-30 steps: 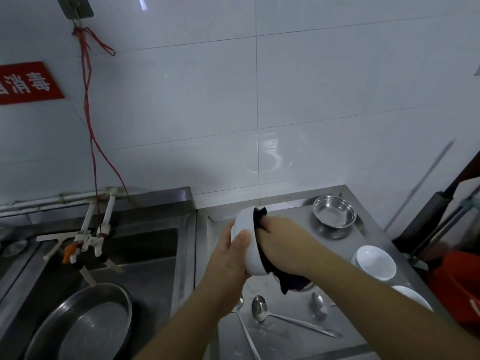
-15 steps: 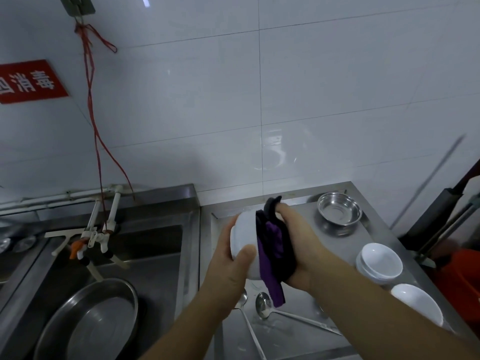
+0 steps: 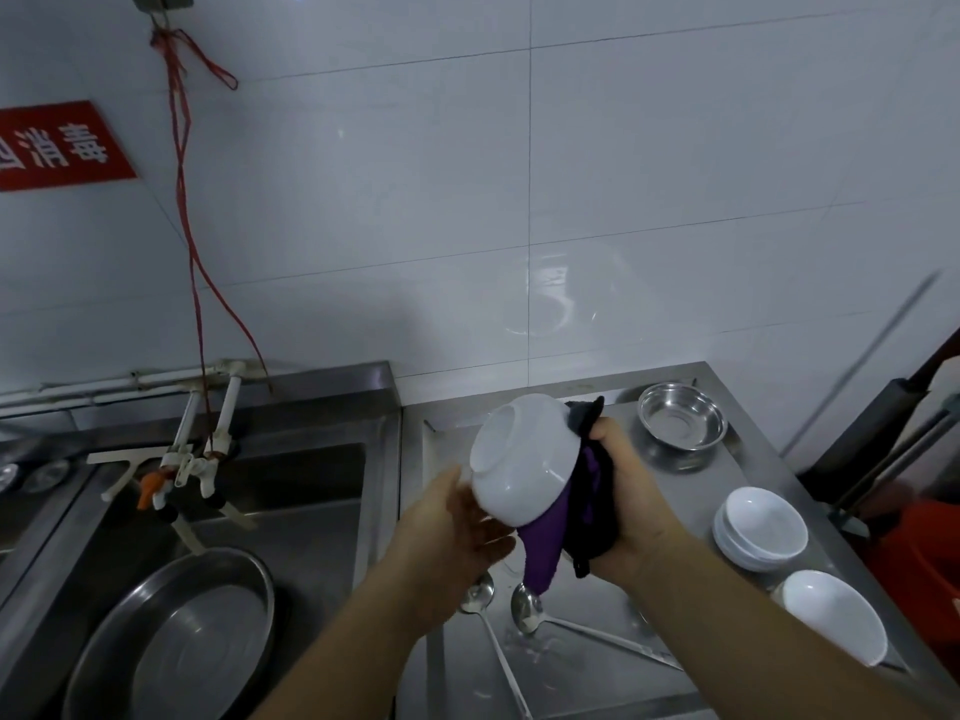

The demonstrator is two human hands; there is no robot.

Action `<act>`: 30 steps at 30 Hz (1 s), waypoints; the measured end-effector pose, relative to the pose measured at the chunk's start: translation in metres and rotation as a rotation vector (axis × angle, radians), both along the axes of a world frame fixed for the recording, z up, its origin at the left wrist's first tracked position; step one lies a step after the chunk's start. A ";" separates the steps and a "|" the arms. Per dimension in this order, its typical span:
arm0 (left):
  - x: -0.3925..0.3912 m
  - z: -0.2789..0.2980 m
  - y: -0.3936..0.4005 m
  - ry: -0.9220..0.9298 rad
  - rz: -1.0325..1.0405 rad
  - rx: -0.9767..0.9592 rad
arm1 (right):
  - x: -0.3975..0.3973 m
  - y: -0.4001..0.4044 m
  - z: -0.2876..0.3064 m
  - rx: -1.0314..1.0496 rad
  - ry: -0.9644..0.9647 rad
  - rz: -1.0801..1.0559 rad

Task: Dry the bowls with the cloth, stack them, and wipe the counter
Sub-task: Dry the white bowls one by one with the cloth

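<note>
White glazed bowl (image 3: 522, 462) held in the air above the steel counter (image 3: 597, 667), tipped on its side, round foot facing left and up toward the camera. Smooth ceramic, glossy. Right hand (image 3: 631, 506) sits at the bowl's mouth side, fingers curled around a bunched cloth (image 3: 582, 511) — dark outer folds, purple soft inner layer, one purple tail hanging below the bowl. Left hand (image 3: 457, 532) under the bowl's lower left side, fingers loosely spread, fingertips touching the wall of the bowl; whether it grips cannot be told.

Below the bowl, on the counter: two long-handled metal spoons (image 3: 524, 608), bowls of the spoons near the hanging cloth tail, handles running toward the near edge. Water film around them. Right of the bowl: a stack of white bowls (image 3: 761, 524) upright, and nearer the camera a single white bowl (image 3: 834, 623) tilted, close to the counter's right edge. Behind and right of the held bowl, a small shiny steel basin (image 3: 681, 423) by the back rim.

Left of the bowl — a sunken steel sink (image 3: 301, 491) with a wide round steel pan (image 3: 171, 636) in it and white plastic taps (image 3: 202, 454) over it. A raised steel lip separates sink from counter. White tiled wall (image 3: 623, 200) behind; red cord (image 3: 184, 174) and red sign (image 3: 57, 145) at far left. Open counter surface lies between the spoons and the stacked bowls.
</note>
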State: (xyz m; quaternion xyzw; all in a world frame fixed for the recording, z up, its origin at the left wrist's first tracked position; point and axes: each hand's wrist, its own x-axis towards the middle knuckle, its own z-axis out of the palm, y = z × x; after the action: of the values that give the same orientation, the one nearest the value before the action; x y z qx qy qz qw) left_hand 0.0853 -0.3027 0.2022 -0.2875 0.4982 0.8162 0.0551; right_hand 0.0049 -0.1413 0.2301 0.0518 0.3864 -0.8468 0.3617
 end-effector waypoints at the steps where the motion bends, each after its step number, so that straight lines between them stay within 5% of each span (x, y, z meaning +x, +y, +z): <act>1: -0.001 0.000 0.000 0.010 0.000 0.080 | 0.000 0.000 0.000 -0.006 0.003 -0.005; 9: -0.006 0.015 -0.018 0.226 0.122 0.377 | -0.002 0.003 -0.018 0.056 -0.126 -0.123; 19: -0.011 0.032 -0.014 0.308 0.004 0.020 | -0.031 0.005 -0.023 0.276 -0.145 -0.364; 24: -0.008 0.033 -0.004 0.284 -0.043 -0.274 | -0.023 -0.003 0.035 0.221 0.375 -0.430; 30: -0.004 0.048 0.000 0.388 -0.159 -0.224 | -0.011 -0.005 0.047 0.601 1.727 -0.106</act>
State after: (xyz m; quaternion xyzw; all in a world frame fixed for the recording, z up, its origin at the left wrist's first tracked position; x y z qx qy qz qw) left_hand 0.0808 -0.3024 0.2506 -0.0893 0.6081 0.7888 -0.0100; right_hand -0.0057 -0.1467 0.2767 -0.4896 0.7240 -0.4706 -0.1209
